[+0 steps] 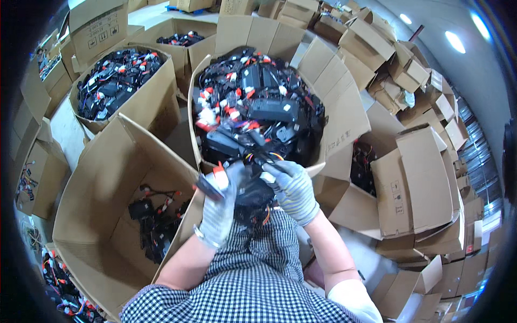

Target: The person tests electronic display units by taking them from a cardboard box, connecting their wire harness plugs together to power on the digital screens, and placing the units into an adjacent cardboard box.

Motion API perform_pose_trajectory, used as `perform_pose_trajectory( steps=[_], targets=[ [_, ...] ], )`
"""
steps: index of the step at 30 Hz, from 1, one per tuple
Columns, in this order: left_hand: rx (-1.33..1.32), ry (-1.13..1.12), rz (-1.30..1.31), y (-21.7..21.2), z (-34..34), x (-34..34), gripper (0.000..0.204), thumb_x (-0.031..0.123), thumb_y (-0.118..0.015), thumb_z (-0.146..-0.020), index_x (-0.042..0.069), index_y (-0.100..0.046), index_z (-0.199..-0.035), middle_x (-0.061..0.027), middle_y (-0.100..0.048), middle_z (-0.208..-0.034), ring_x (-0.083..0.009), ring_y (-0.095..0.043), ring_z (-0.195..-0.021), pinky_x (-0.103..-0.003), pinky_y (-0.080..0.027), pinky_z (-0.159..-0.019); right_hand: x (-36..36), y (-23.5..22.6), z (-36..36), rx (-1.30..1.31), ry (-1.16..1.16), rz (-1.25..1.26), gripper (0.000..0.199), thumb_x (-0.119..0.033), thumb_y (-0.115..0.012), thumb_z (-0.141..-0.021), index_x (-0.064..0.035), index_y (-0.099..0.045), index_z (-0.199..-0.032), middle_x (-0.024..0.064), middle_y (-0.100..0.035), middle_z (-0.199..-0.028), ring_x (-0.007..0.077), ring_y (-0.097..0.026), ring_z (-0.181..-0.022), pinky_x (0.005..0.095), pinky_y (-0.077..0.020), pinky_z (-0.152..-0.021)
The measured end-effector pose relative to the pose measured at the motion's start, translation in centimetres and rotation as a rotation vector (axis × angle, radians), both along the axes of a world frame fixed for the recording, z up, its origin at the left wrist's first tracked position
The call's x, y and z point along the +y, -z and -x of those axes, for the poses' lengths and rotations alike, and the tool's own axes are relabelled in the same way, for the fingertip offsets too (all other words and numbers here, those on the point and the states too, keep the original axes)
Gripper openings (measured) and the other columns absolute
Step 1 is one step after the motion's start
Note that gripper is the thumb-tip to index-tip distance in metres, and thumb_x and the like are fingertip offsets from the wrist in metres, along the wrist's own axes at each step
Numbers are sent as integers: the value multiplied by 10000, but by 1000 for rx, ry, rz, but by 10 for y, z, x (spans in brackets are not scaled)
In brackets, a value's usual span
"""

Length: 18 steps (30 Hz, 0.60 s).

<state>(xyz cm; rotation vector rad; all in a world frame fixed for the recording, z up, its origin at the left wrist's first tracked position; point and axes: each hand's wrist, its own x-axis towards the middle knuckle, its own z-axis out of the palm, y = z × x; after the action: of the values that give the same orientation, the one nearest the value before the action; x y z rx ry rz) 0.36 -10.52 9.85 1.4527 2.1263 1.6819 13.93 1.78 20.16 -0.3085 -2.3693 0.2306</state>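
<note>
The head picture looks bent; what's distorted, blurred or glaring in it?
Head view: straight edges of cartons bend near the dark rim; the left hand and its black piece look smeared, the right hand sharper; ceiling lamps glare white at upper right.

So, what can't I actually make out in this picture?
All in the head view:
Dark part at the left hand: exact shape blurred, apparently by motion.
Black wired bundle between the hands: partly covered by the right hand.
Full carton: bottom hidden under piled black electronic parts.
Lower-left heap of wired parts: cut off by the picture's dark edge.
</note>
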Motion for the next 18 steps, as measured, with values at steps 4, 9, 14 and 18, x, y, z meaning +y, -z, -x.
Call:
perform_pose_trajectory(
  steps=[4, 9, 14, 18],
  targets=[
    [-1165, 349, -745, -60, -8, 4, 606, 379, -561, -893, -9, -363, -1315, -193, -552, -1185, -300, -556, -1089, -413, -456, -945, -20, 45, -5, -268, -15, 88, 239, -85, -679, -700, -51, -667, -936, 140, -625, -900, 325, -611, -807, 401, -498, -697],
    [-1294, 240, -750, -79, -9, -16, 541, 457, -570, -883, 88, -466, -1264, -21, -626, -942, -107, -585, -686, -278, -498, -643, -36, 53, -15, -346, -94, 287, 140, -96, -639, -784, -33, -665, -906, 158, -627, -926, 321, -613, -868, 389, -505, -728],
    [-1039, 89, -354, -76, -6, -22, 707, 634, -567, -800, 86, -496, -1242, 32, -462, -616, -29, -375, -433, -172, -268, -374, -28, 17, -50, 32, -209, 1498, 352, -354, -585, -897, -28, -648, -1014, 41, -635, -878, 90, -579, -658, 211, -461, -608],
    [-857, 148, -281, -73, -16, -36, 651, 568, -545, -857, 11, -533, -1195, 29, -471, -623, -18, -320, -437, -185, -208, -377, -41, -39, -34, -9, -215, 1391, 403, -388, -538, -926, -7, -668, -955, -5, -592, -682, 33, -429, -533, 182, -349, -501]
  ],
)
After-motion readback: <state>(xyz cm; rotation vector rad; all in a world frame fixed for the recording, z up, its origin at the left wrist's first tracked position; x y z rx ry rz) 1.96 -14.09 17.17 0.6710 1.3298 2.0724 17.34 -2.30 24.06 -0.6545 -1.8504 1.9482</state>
